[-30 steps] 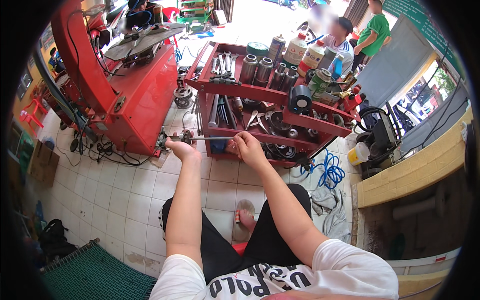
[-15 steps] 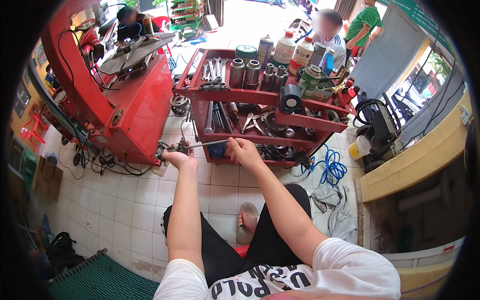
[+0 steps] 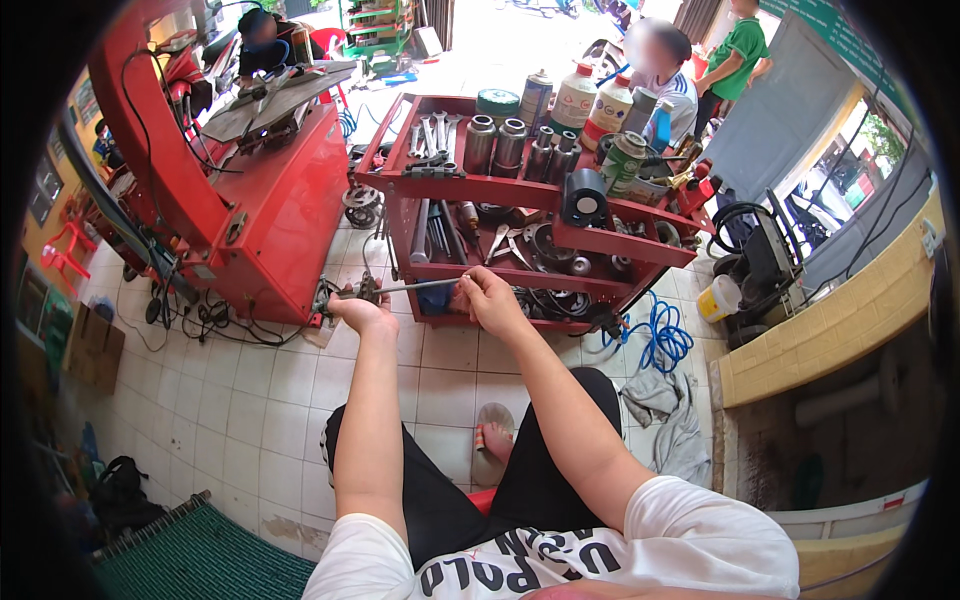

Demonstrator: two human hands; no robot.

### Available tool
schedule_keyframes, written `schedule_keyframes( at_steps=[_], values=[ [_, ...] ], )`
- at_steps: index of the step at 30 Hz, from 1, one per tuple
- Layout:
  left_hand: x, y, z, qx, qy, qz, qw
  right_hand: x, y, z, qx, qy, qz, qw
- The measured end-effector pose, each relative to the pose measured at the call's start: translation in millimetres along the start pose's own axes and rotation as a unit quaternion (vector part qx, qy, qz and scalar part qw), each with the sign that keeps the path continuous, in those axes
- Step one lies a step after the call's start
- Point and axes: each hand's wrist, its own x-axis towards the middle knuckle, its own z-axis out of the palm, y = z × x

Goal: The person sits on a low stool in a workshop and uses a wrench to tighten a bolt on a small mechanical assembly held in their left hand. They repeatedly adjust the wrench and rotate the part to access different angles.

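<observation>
My left hand (image 3: 362, 316) is palm up under a dark, greasy metal part (image 3: 368, 290) of irregular shape, which it cradles with fingers partly hidden. From that part a thin grey metal rod (image 3: 425, 285) runs to the right, nearly level. My right hand (image 3: 489, 301) pinches the rod's far right end between thumb and fingers. Whether the rod is fixed to the part cannot be made out. Both hands are held out just in front of the red tool cart (image 3: 590, 255), low beside its bottom shelf.
Sockets (image 3: 479, 145), wrenches (image 3: 433, 137) and bottles (image 3: 572, 100) crowd the cart's top. A red machine (image 3: 275, 230) stands at the left. To the right lie a blue hose (image 3: 665, 335) and a grey cloth (image 3: 670, 410) on the tiles. Other people are further back.
Both hands hold nearly the same place, with the rod and metal part still between them. The view has shifted very slightly.
</observation>
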Motion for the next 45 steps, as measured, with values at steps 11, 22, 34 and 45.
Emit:
schedule_keyframes(
  at_steps=[11, 22, 34, 45],
  values=[
    [-5, 5, 3, -0.011, 0.012, 0.007, 1.0, 1, 1, 1, 0.05, -0.008, -0.004, 0.999],
    [1, -1, 1, -0.002, 0.0, 0.007, 1.0, 5, 8, -2, 0.002, 0.001, 0.021, 1.0],
    [3, 0, 0, -0.004, 0.002, 0.011, 1.0, 2, 2, -2, 0.054, -0.004, -0.007, 0.999],
    [-5, 1, 3, 0.004, 0.007, 0.008, 1.0, 6, 10, -5, -0.004, -0.01, 0.047, 0.999]
  ],
)
